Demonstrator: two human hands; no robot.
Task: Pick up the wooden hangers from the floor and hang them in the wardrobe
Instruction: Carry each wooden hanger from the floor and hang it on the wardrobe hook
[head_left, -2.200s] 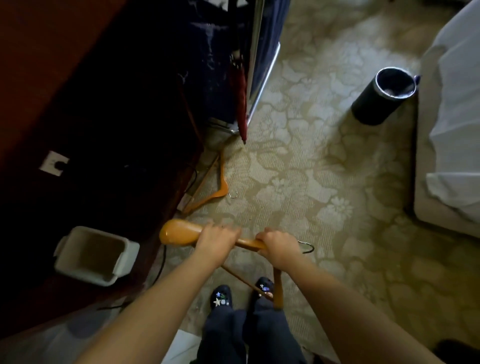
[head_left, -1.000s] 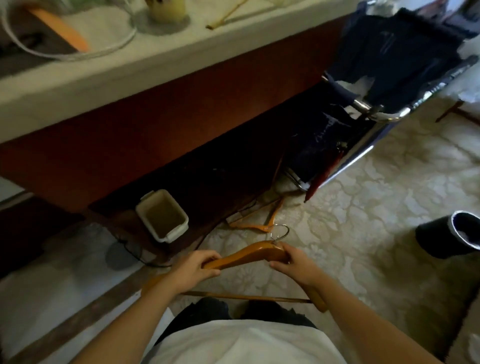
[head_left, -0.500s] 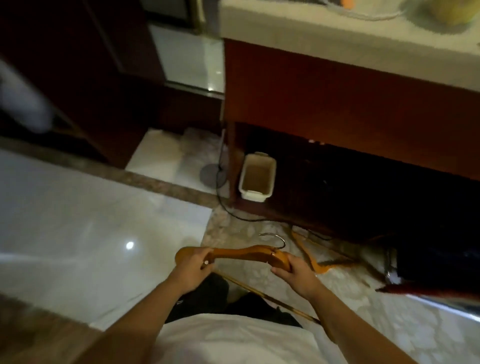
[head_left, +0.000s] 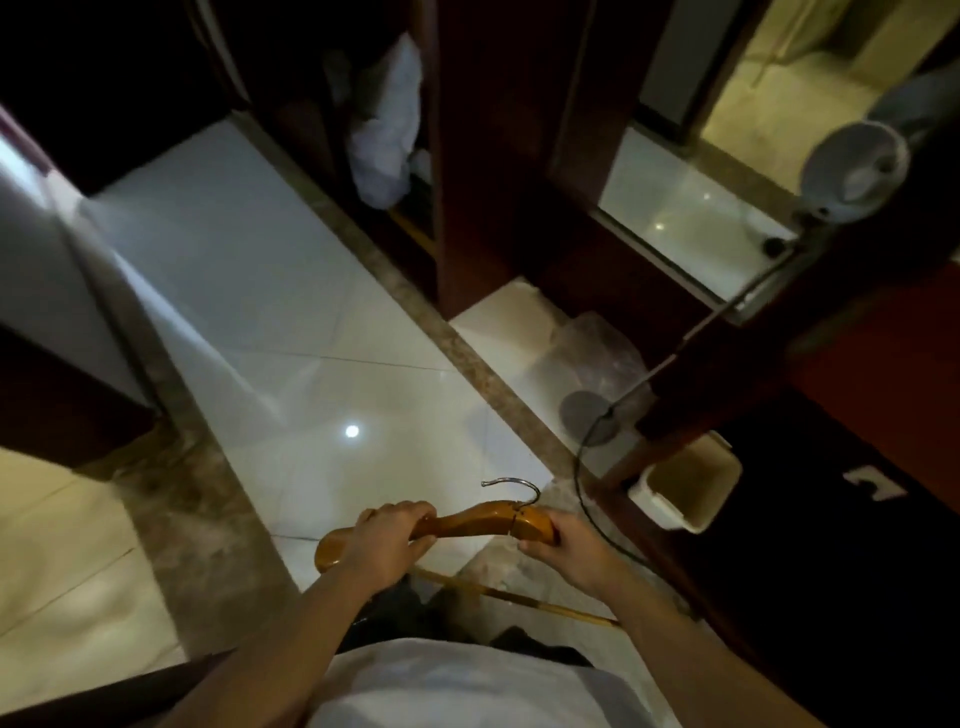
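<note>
Carriage to the wardrobe looks to be the step in hand. The orange-brown curved wooden hanger (head_left: 478, 522) is held level in front of the body, above the glossy white tiled floor (head_left: 291, 322), off the ground and not yet hung. The left hand (head_left: 387, 540) has its fingers curled over the hanger's left shoulder. The right hand (head_left: 563, 545) grips the thick middle just below the silver metal hook (head_left: 514, 479), thumb underneath. The hook stands up on the far side from the body. The hanger's thin lower bar (head_left: 524, 597) runs slantwise below the wrists.

Ahead stands a dark red-brown wooden wardrobe (head_left: 483, 182), its open bay holding a pale cloth bundle (head_left: 384, 130). It is dim in there, and I cannot make out a rail.

To do this well, hold the neck with the right hand so the hook can be steered. Let the left hand go only once the rail is found, then lift the hook over it and lower until it seats. A thin black cable (head_left: 579, 467) trails on the floor to the right, near a small cream plastic bin (head_left: 685, 488); step clear of it.
</note>
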